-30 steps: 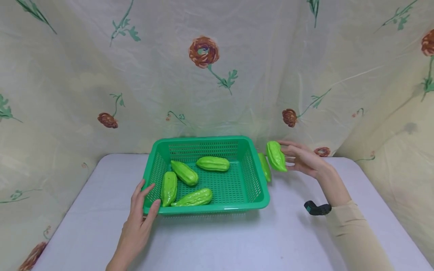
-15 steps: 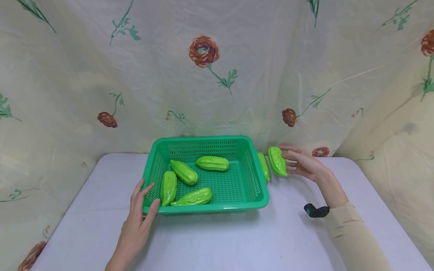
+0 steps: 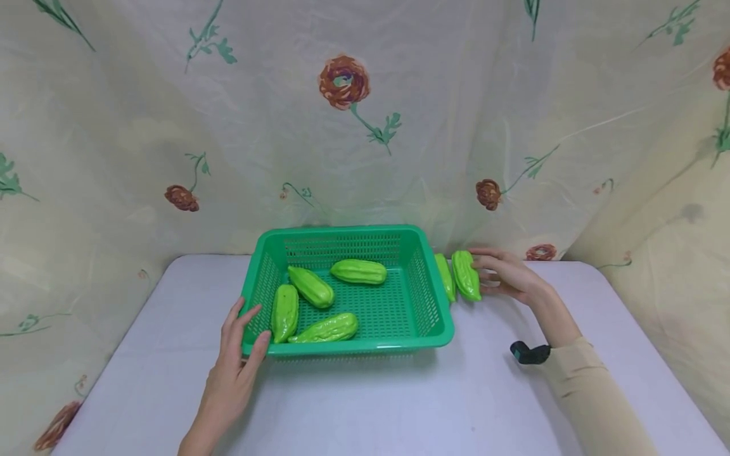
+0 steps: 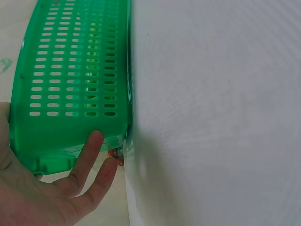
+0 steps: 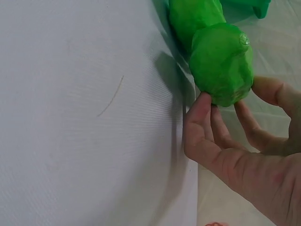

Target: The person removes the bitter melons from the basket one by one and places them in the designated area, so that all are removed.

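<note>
In the head view, a green plastic basket (image 3: 353,346) with slotted walls holds several light green, ridged bitter melons. My left hand (image 3: 228,380) grips its near left corner, thumb over the front rim. Seen from the left wrist, two fingers (image 4: 89,155) reach the outside of the basket wall (image 4: 70,127). To the right of the basket, my right hand (image 3: 507,272) pinches a bitter melon (image 3: 466,275) low over the table. Its thumb and fingertips sit against the melon's end (image 5: 221,66). Another bitter melon (image 3: 445,277) lies between this one and the basket, partly hidden by the rim.
The table (image 3: 365,405) wears a white cloth. Close behind the basket hangs a flower-printed curtain (image 3: 365,171), which also runs along both sides. A small black device (image 3: 530,353) is worn at the right wrist, by a beige sleeve (image 3: 593,392).
My right hand has lowered the bitter melon to the table beside the other one, right of the basket. The left hand and the basket have stayed in place.
</note>
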`<control>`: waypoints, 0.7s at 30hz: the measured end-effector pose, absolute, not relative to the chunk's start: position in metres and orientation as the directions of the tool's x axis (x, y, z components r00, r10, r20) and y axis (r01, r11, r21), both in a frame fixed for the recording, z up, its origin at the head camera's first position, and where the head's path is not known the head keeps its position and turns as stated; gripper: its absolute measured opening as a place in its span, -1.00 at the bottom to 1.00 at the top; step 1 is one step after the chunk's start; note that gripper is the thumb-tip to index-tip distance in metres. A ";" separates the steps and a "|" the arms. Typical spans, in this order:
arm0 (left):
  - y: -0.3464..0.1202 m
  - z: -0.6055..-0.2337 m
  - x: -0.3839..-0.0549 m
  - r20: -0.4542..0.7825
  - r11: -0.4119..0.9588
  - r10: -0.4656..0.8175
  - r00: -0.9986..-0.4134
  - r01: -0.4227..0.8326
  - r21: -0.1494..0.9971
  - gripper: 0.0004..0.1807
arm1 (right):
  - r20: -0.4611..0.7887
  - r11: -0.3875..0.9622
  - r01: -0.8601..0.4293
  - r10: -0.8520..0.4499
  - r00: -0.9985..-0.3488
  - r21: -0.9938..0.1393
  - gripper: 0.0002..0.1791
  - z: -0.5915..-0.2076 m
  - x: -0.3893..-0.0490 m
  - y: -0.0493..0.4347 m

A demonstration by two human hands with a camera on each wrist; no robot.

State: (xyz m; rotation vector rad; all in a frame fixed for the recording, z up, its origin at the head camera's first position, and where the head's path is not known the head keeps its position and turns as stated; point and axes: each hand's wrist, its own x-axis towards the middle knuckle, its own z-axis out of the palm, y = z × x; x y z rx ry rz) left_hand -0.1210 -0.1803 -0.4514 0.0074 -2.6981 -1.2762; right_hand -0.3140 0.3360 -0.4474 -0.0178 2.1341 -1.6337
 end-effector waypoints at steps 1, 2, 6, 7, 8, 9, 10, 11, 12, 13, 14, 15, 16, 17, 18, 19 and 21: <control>-0.180 -0.451 -0.121 0.138 0.636 -0.072 -0.988 0.062 0.769 -0.42 | -0.341 0.306 0.255 -0.276 -0.899 -0.917 -0.22 -0.448 -0.314 0.336; -0.180 -0.451 -0.121 0.138 0.636 -0.072 -0.988 0.061 0.769 -0.42 | -0.341 0.315 0.252 -0.273 -0.899 -0.915 -0.22 -0.448 -0.315 0.336; -0.180 -0.451 -0.121 0.138 0.636 -0.072 -0.988 0.061 0.769 -0.42 | -0.344 0.336 0.250 -0.257 -0.903 -0.908 -0.22 -0.449 -0.316 0.334; -0.180 -0.450 -0.121 0.138 0.636 -0.072 -0.988 0.061 0.769 -0.42 | -0.343 0.341 0.249 -0.253 -0.904 -0.907 -0.22 -0.450 -0.316 0.334; -0.180 -0.450 -0.122 0.139 0.637 -0.071 -0.988 0.062 0.768 -0.42 | -0.344 0.343 0.249 -0.250 -0.905 -0.906 -0.22 -0.450 -0.316 0.334; -0.180 -0.450 -0.122 0.140 0.638 -0.071 -0.988 0.063 0.768 -0.42 | -0.344 0.344 0.250 -0.248 -0.906 -0.905 -0.22 -0.450 -0.315 0.333; -0.180 -0.450 -0.122 0.141 0.638 -0.070 -0.987 0.064 0.767 -0.42 | -0.345 0.348 0.249 -0.245 -0.906 -0.904 -0.22 -0.451 -0.315 0.333; -0.180 -0.450 -0.122 0.142 0.639 -0.070 -0.987 0.065 0.766 -0.42 | -0.344 0.353 0.247 -0.244 -0.907 -0.903 -0.22 -0.451 -0.315 0.333; -0.180 -0.450 -0.122 0.142 0.640 -0.069 -0.987 0.065 0.766 -0.42 | -0.344 0.356 0.247 -0.241 -0.908 -0.901 -0.22 -0.452 -0.315 0.333; -0.180 -0.451 -0.122 0.141 0.640 -0.070 -0.988 0.064 0.766 -0.42 | -0.344 0.358 0.247 -0.240 -0.908 -0.900 -0.23 -0.452 -0.314 0.333; -0.180 -0.451 -0.122 0.141 0.641 -0.070 -0.988 0.064 0.765 -0.42 | -0.344 0.361 0.245 -0.239 -0.908 -0.900 -0.23 -0.453 -0.314 0.333; -0.180 -0.451 -0.122 0.140 0.640 -0.070 -0.988 0.064 0.766 -0.42 | -0.343 0.365 0.243 -0.239 -0.908 -0.899 -0.23 -0.453 -0.314 0.333; -0.180 -0.451 -0.122 0.140 0.640 -0.070 -0.988 0.063 0.766 -0.42 | -0.343 0.366 0.243 -0.238 -0.909 -0.898 -0.23 -0.453 -0.313 0.333; -0.180 -0.451 -0.122 0.141 0.640 -0.070 -0.988 0.064 0.766 -0.42 | -0.343 0.365 0.244 -0.237 -0.909 -0.899 -0.23 -0.453 -0.313 0.333; -0.180 -0.451 -0.122 0.141 0.640 -0.070 -0.988 0.064 0.766 -0.42 | -0.343 0.364 0.244 -0.237 -0.909 -0.899 -0.23 -0.453 -0.313 0.333; -0.180 -0.451 -0.122 0.141 0.640 -0.070 -0.988 0.064 0.766 -0.42 | -0.341 0.365 0.242 -0.238 -0.909 -0.899 -0.23 -0.453 -0.313 0.334; -0.180 -0.452 -0.122 0.142 0.640 -0.071 -0.987 0.064 0.766 -0.42 | -0.339 0.363 0.241 -0.238 -0.910 -0.900 -0.23 -0.453 -0.313 0.334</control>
